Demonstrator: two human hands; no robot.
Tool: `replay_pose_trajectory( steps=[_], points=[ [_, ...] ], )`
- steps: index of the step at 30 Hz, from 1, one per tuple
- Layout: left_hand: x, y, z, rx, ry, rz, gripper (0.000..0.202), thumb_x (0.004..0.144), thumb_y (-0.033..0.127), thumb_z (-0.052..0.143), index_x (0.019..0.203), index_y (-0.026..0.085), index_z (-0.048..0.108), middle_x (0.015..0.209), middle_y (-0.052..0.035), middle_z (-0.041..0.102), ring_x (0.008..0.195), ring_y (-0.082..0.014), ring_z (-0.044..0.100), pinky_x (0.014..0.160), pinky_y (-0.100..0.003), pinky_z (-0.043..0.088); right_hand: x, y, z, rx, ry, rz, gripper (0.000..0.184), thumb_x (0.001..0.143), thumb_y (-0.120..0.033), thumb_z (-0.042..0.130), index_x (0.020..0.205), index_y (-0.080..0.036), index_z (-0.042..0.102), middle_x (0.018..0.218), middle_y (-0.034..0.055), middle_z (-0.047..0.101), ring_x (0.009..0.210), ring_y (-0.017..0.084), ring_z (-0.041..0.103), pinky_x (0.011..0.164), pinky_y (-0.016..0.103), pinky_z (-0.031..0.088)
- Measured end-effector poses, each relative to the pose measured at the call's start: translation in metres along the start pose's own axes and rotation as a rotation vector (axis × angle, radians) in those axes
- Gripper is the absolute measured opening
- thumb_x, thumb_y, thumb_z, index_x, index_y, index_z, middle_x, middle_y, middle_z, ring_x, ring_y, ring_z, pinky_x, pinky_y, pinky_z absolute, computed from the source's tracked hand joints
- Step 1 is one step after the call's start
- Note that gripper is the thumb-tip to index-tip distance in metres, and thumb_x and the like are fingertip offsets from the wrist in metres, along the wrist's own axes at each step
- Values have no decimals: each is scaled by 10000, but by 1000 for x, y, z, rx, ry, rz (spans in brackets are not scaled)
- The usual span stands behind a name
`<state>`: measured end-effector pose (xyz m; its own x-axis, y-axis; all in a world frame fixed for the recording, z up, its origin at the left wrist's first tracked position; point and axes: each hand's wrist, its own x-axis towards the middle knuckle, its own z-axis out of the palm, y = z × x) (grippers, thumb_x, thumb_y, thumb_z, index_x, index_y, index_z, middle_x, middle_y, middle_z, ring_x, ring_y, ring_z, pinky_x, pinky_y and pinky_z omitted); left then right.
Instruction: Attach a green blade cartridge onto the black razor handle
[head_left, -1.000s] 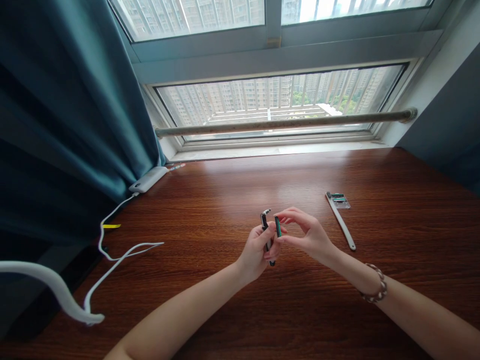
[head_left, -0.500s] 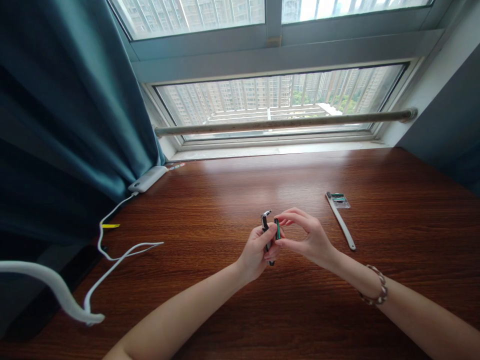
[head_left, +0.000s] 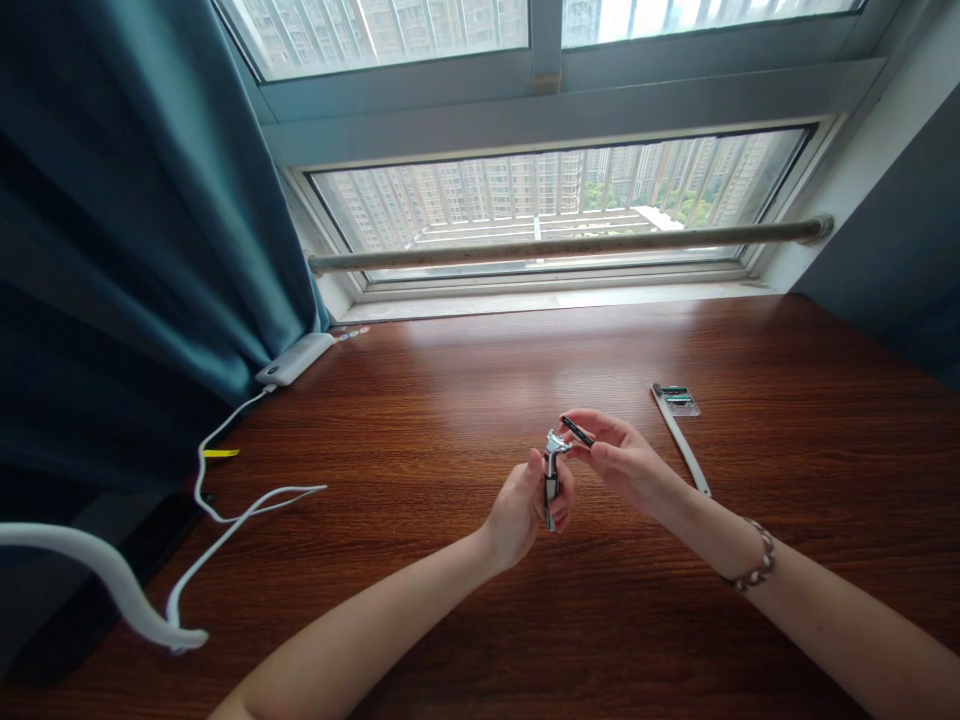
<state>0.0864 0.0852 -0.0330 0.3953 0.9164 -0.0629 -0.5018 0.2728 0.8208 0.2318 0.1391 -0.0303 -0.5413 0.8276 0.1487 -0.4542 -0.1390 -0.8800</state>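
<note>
My left hand (head_left: 523, 510) is closed round a dark razor handle (head_left: 551, 482) with a silver head, held upright above the wooden table (head_left: 465, 420). Close to that silver head, my right hand (head_left: 622, 460) pinches a small dark razor cartridge (head_left: 577, 431) between thumb and fingers. A beaded bracelet (head_left: 754, 570) sits on my right wrist.
A white-handled razor (head_left: 688, 450) lies on the table to the right, beside a small clear pack of cartridges (head_left: 679, 399). A white power bank (head_left: 295, 358) with white cables (head_left: 225, 510) lies at the left by the blue curtain (head_left: 127, 250). The window sill runs along the far edge.
Both hands shifted slightly right. The handle turned so its silver head faces the right hand, and the cartridge tilted from upright to nearly flat, now close to the head.
</note>
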Motion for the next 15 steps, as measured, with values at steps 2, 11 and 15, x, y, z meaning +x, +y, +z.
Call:
replay_pose_trajectory(
  steps=[2,11,15],
  points=[
    [-1,-1,0,14,-3,-36,530,749,630,390,601,128,472,487,26,330,421,-75,312,392,-206,269,0,2,0,61,-30,33,377,669,-318,696,1026,-242,601,932,38,622,864,152,554,837,307,404],
    [-2,-3,0,58,-74,-46,487,775,555,435,554,121,437,464,28,328,399,-55,282,352,-187,198,-4,6,0,240,-98,137,383,664,-296,706,1030,-233,608,904,12,621,800,94,552,755,203,421],
    [-3,-5,1,65,-70,-35,481,763,551,461,556,117,445,459,30,334,387,-48,280,346,-183,193,-5,8,1,263,-100,167,397,652,-324,709,1025,-229,611,898,19,617,798,106,552,750,215,422]
  ],
)
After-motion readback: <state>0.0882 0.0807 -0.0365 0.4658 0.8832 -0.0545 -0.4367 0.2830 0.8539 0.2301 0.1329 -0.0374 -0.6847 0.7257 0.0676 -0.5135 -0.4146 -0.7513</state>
